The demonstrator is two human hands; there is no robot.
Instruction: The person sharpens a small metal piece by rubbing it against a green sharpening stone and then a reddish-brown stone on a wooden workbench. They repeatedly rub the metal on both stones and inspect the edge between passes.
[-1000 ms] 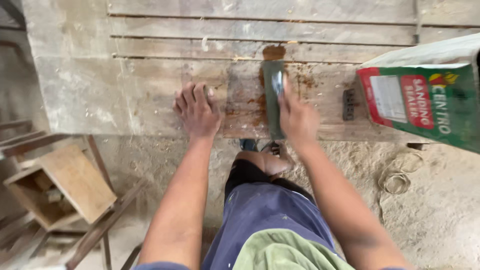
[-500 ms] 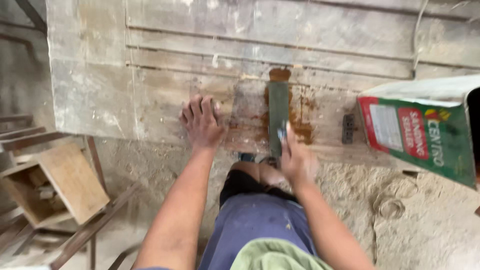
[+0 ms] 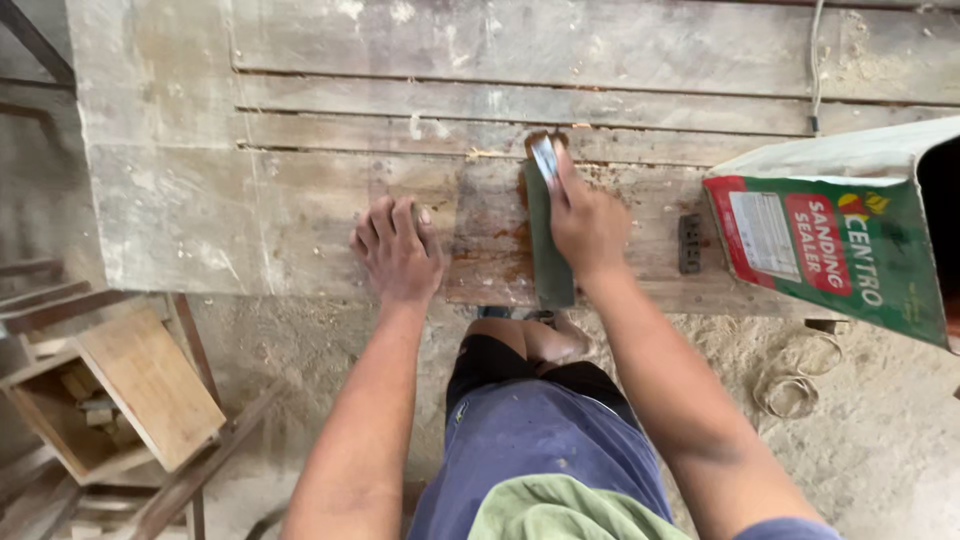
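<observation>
A long dark grey-green sharpening stone (image 3: pixel 548 270) lies lengthwise on a stained patch of the worn wooden bench (image 3: pixel 250 200). My right hand (image 3: pixel 590 225) presses a small flat metal blade (image 3: pixel 545 158) onto the stone's far end, fingers stretched over it. My left hand (image 3: pixel 395 250) rests palm down on the bench just left of the stone, fingers slightly apart, holding nothing. My legs in blue shorts show below the bench edge.
A large green and red tin (image 3: pixel 840 250) stands at the right of the bench, with a small dark block (image 3: pixel 690 243) beside it. A wooden box (image 3: pixel 130 390) sits on the floor at left. A coil of cord (image 3: pixel 790 385) lies on the sawdust-covered floor at right.
My right hand slid back along the stone to its near end, then pushed the blade forward to the far end. My left hand stayed planted on the bench.
</observation>
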